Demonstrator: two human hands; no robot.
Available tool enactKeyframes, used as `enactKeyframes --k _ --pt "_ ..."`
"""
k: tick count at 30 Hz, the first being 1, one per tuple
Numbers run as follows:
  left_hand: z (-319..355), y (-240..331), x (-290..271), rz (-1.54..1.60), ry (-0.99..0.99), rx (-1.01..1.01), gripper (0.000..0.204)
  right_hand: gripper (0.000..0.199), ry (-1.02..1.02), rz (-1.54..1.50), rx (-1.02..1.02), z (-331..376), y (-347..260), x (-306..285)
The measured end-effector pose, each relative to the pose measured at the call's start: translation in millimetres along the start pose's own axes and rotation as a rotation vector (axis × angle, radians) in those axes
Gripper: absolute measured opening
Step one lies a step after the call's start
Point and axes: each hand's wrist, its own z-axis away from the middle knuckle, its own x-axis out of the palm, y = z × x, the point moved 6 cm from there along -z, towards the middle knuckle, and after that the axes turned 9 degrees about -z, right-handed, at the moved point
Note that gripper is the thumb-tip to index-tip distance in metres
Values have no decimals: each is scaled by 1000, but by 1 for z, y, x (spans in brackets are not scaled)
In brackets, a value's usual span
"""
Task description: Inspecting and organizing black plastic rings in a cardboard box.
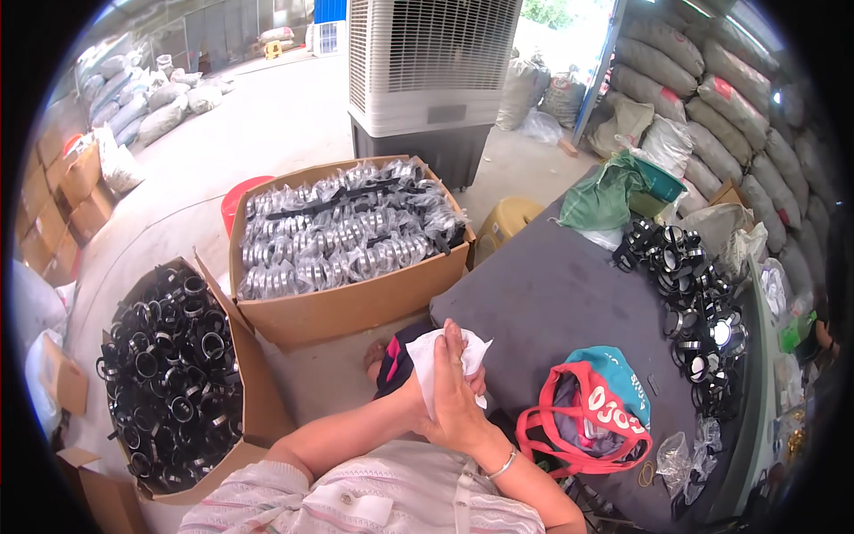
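Between one and two o'clock from the person's hands, stuffed sacks (663,89) rise in a high stack. A dark grey work surface (569,289) spreads from one round to four o'clock. At twelve stands a tall air cooler (436,62) with a slatted front. Two cartons come next: at eleven, an open carton (356,309) filled with rows of plastic-wrapped ring-shaped parts (356,258); at nine, another open box (262,400), heaped with loose black ringed parts (173,365). A yellow stool (511,218) sits just past twelve.

More black parts (698,311) with shiny rings lie heaped between two and three o'clock on the surface. Nearer, between three and four, rests a red and blue bag (587,400), and at four, clear plastic packets (680,463).

At the dial's centre, a white cloth or paper (429,360) is sandwiched between the hands. The right hand (454,400) holds its fingers straight and together, pointing toward twelve; the left hand (414,402) is mostly hidden behind, so I cannot tell how its fingers are set. Smallest is a thin bracelet (503,465) on the right wrist, toward five.
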Motion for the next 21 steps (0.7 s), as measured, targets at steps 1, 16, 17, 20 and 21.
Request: enactKeyframes --k 1,16,17,20,21 --pt "2 -7 1 176 -13 -207 81 103 -17 -24 37 0 1 -2" --pt "-52 6 -20 554 223 -1144 79 106 -150 351 142 6 17 6" --pt "-43 3 -21 558 203 -1120 79 111 -168 299 165 10 26 7" --pt "-45 10 -3 817 -168 -973 61 122 -202 119 166 6 16 10" --pt "-49 10 -4 820 -184 -933 59 122 -197 125 156 2 13 8"
